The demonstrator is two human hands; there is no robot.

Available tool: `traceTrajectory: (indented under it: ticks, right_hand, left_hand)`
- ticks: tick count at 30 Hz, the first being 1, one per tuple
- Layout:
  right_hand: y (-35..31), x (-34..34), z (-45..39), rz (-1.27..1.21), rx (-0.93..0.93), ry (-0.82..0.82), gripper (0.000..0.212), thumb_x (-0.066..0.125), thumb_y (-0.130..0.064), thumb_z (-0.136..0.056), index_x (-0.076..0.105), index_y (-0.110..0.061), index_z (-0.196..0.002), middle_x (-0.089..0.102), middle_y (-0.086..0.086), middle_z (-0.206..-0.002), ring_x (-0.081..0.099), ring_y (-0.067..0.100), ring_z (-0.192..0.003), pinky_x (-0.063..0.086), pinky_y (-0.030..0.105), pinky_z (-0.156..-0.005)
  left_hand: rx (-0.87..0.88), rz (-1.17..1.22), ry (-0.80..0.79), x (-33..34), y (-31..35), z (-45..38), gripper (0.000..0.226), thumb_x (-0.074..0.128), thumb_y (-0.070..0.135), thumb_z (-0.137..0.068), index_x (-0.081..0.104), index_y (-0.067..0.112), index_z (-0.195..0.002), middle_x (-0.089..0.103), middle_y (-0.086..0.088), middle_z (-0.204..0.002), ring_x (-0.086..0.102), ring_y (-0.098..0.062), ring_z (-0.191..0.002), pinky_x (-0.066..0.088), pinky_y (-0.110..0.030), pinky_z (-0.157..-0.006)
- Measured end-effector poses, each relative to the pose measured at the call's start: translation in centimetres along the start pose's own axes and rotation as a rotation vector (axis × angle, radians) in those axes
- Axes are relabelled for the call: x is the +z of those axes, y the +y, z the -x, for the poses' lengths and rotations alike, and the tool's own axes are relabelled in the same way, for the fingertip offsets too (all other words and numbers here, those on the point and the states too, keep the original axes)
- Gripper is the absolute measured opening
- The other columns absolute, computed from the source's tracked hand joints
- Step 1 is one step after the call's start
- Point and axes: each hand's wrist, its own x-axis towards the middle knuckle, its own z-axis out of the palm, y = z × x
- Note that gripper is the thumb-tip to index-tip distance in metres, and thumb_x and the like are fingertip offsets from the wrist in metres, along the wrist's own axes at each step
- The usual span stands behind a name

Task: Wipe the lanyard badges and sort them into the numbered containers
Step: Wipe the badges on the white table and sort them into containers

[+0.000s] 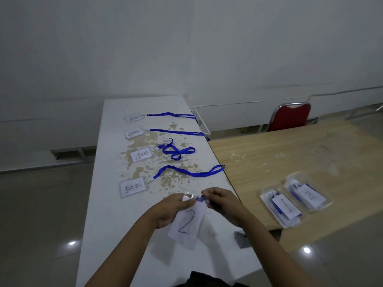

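Both hands [173, 208] hold badge [186, 224] marked 2.

Single head view, looking forward and down along white table [116, 204]; hands close below

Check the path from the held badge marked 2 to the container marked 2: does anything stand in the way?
Nothing visible blocks it. The badge marked 2, held by both hands, is above the white table; container 2 sits to its right on the wooden table, with container 1 just nearer.
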Motion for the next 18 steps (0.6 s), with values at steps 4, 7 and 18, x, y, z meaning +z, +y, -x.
traceTrajectory:
  ticks: [4, 7, 18]
  right_hand:
    - [2.5, 1.1, 1.0, -0.414, -0.002, -0.044, 0.036, 0.061, -0.022, -0.093, 0.065, -0.004, -0.125, 0.063, 0.017, -0.129, 0.059, 0.027, -0.122, 0.049, 0.036, -0.104]
    - [3.7, 2.0, 2.0, -0.464, -0.003, 0.022, 0.041, 0.055, -0.026, -0.096, 0.06, -0.006, -0.131, 0.061, 0.017, -0.132, 0.056, 0.032, -0.125, 0.042, 0.046, -0.11]
    - [3.6, -1.2, 7.4, -0.526, 0.06, 0.253, 0.042, 0.049, -0.034, -0.094, 0.068, -0.006, -0.121, 0.064, 0.02, -0.125, 0.061, 0.036, -0.115, 0.049, 0.047, -0.096]
  left_hand:
    - [0.079, 0.236, 0.044, 1.5, -0.4, -1.4, 0.042, 0.065, 0.032, -0.085, 0.064, 0.006, -0.117, 0.069, -0.018, -0.112, 0.065, -0.032, -0.104, 0.053, -0.045, -0.094]
    - [0.096, 0.304, 0.162, 3.2, -0.8, -2.8, 0.039, 0.067, 0.035, -0.078, 0.067, 0.011, -0.109, 0.072, -0.014, -0.108, 0.067, -0.03, -0.102, 0.054, -0.043, -0.091]
    - [0.113, 0.196, 0.248, 9.2, -1.9, -6.2, 0.02, 0.058, 0.031, -0.095, 0.066, 0.017, -0.106, 0.072, -0.005, -0.103, 0.069, -0.023, -0.094, 0.056, -0.03, -0.07]
